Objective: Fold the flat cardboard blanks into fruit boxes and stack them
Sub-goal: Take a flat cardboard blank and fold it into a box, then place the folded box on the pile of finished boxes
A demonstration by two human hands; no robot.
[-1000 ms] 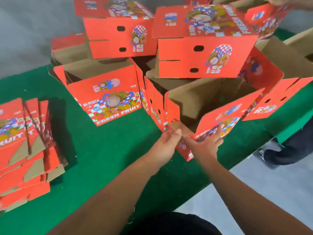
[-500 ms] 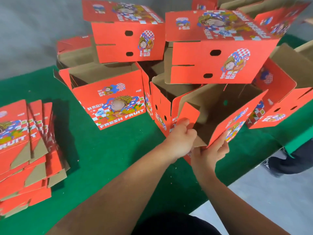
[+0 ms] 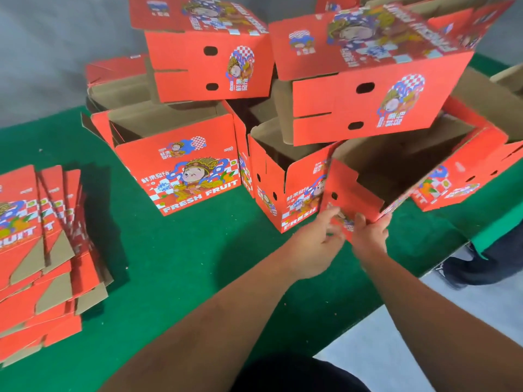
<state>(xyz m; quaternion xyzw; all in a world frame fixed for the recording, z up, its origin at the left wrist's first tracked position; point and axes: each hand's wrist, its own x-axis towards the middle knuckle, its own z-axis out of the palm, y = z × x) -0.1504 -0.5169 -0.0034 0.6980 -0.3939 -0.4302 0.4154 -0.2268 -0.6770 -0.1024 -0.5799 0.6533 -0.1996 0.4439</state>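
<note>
Head view showed our fingers (image 3: 335,215) at the near lower corner of a half-formed box (image 3: 353,190). Our right hand (image 3: 368,233) gripped that corner, thumb on the red printed face and fingers curled round the edge. Our left hand (image 3: 317,244) sat just beside it with fingers bent toward the same panel; motion blur kept us from telling whether they pinched the card or only touched it. The box lay tilted on the green tabletop (image 3: 184,264), brown inside open upward, pressed against an upright finished box (image 3: 283,188). Behind stood more folded boxes (image 3: 209,52), some stacked two high, and a pile of flat blanks (image 3: 36,250) waited well apart on the left. We judged the cardboard light and stiff across its panels but ready to bend at the creases, so holding near corners and fold lines, not mid-panel, seemed wise; thin flaps could tear or buckle if forced.
</note>
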